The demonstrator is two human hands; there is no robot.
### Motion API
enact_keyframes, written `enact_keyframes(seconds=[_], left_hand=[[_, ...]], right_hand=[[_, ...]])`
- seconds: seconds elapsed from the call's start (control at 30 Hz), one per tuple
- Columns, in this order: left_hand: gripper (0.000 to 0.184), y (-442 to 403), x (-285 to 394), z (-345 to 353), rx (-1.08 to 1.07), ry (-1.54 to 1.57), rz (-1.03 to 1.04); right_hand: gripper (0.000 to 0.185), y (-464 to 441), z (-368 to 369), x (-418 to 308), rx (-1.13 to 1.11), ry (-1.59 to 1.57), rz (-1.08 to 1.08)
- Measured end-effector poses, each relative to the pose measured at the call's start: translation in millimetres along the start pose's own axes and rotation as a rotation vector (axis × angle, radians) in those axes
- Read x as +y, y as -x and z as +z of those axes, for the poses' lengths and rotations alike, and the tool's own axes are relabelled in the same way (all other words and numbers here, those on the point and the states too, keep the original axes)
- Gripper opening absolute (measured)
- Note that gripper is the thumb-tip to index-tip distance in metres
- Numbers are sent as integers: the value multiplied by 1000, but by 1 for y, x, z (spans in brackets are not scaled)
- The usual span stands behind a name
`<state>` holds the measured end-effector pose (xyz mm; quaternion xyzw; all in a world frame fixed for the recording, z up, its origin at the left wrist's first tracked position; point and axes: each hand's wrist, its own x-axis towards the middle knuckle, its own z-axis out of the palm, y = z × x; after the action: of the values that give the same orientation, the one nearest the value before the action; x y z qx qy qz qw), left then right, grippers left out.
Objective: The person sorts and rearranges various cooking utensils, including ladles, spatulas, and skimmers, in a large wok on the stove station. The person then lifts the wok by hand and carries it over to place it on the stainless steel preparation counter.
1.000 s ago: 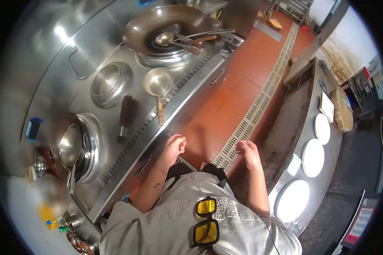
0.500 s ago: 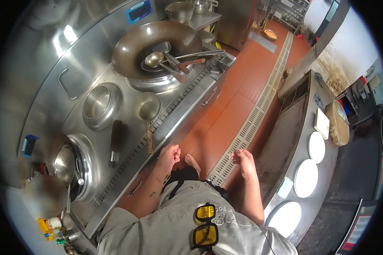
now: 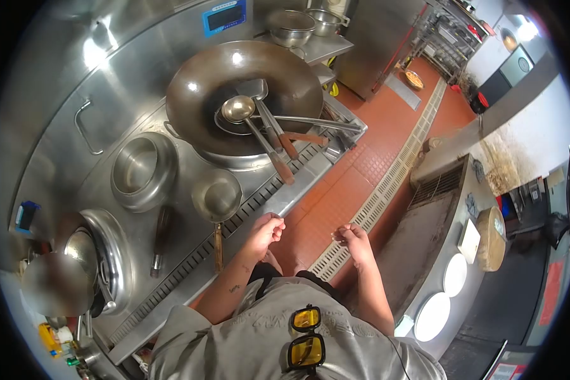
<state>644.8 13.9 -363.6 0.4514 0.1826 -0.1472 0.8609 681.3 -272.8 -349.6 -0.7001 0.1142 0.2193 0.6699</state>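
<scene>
Left hand: the left hand [image 3: 265,235] is clenched near the front edge of the brushed stainless-steel tabletop [image 3: 139,288], nothing visible in it.
Right hand: the right hand [image 3: 353,244] has curled fingers over the floor drain; I cannot tell whether something small is pinched there.
Step in hand: seemingly a pause — neither hand is on any cookware.
Next move: taking the nearest pan would likely call for the left hand to open and shift left.
Pan: a round, dull silver metal pan with a straight, light-brown wooden handle [image 3: 216,195], just left of the left hand, upright, its handle pointing toward the wearer.
Beyond left hand: a wide, brown metal wok [image 3: 190,95] holding a round-bowled metal ladle [image 3: 239,109].
Right of right hand: white round plates [image 3: 433,316], well apart from it.
</scene>
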Motion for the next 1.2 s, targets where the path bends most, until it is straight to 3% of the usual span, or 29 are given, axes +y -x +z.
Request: enact_keyframes(seconds=[0.23,0.43,0.57,0.73,0.9,1.2], left_hand=[[14,-18,26,-9,78,-85,53],[34,-32,39,4,161,-193,83],[44,-45,53,25,192,-277,92],[49,-66,70,57,313,-260,184],[47,-81,67,68,455,-422,323],[44,-101,87,103,591,-305,371]], right_hand=[[20,-52,24,-59,9,258,-146],[23,-96,36,-96,5,390,-276],[30,-129,51,-117,123,632,-736],[40,-174,68,-137,37,580,-600],[40,-216,70,-154,-57,821,-667],[43,-239,63,-179,-436,1171,-742]])
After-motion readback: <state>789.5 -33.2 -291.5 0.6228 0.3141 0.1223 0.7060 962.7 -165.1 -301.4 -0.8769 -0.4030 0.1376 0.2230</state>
